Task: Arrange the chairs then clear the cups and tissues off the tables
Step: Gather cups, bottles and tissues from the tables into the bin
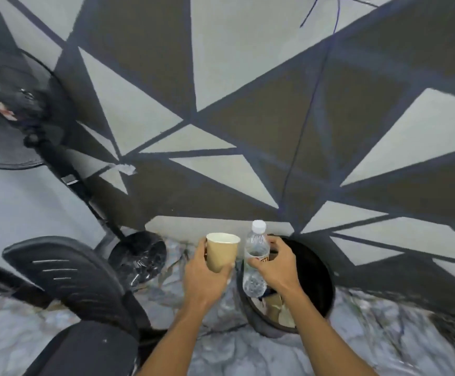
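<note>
My left hand [203, 278] grips a tan paper cup [221, 252], upright with its white inside showing. My right hand [276, 267] grips a clear plastic bottle [256, 256] with a white cap, held upright over the left rim of a round black bin [321, 278]. The cup is just left of the bin's rim. Inside the bin, below the bottle, lie some tan and white scraps [278, 308]. A black office chair [69, 278] stands at the lower left, its backrest facing me.
A black standing fan [17, 112] rises at the left, its round base [136, 256] on the marbled floor beside the chair. Right behind the bin is a wall painted with grey, brown and dark triangles [248, 104].
</note>
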Tool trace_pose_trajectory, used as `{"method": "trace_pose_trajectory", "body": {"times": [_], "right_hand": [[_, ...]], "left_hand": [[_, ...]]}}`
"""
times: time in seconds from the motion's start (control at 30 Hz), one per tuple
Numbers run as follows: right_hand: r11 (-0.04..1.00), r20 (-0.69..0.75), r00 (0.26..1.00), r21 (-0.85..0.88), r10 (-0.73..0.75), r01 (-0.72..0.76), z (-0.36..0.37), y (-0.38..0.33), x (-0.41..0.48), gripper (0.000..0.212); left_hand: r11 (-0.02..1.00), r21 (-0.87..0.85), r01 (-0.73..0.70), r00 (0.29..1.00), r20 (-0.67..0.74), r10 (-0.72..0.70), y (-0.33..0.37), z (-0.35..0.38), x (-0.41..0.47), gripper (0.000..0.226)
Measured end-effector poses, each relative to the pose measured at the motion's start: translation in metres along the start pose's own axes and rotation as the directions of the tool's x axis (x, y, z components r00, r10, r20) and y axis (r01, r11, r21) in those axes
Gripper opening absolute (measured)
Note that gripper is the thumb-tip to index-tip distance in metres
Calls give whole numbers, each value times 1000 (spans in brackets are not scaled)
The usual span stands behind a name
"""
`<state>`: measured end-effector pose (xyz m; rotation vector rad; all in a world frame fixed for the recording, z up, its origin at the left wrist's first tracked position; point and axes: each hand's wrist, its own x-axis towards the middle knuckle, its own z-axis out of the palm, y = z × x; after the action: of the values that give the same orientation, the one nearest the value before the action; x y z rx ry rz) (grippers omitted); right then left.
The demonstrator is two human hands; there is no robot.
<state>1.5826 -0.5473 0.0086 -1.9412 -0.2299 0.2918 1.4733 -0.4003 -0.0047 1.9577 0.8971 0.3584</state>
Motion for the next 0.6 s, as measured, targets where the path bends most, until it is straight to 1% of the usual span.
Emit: {"method": "trace_pose_trajectory", "body": {"times": [0.13, 0.23, 0.3, 0.5, 0.6], "right_hand": [[995, -106, 991, -27, 88, -91, -24, 27, 13, 53], [986, -160, 975, -34, 154, -161, -41, 45, 20, 54], [979, -183, 964, -31, 195, -204, -50, 58, 25, 53], [953, -181, 939, -30, 293, -303, -68, 102, 60, 55], [937, -150, 929, -37, 340, -348, -75, 125, 85, 54]], "left_hand": [[1000, 0, -10, 986, 164, 9, 10, 39, 18, 92], [999, 24, -26, 970, 243, 19, 14, 65, 31, 93], [998, 54, -42, 961, 275, 25, 17, 82, 39, 94], [993, 115, 3, 938, 344, -43, 20, 139, 59, 93], [987, 140, 74, 933, 341, -118, 25, 167, 69, 91]]}}
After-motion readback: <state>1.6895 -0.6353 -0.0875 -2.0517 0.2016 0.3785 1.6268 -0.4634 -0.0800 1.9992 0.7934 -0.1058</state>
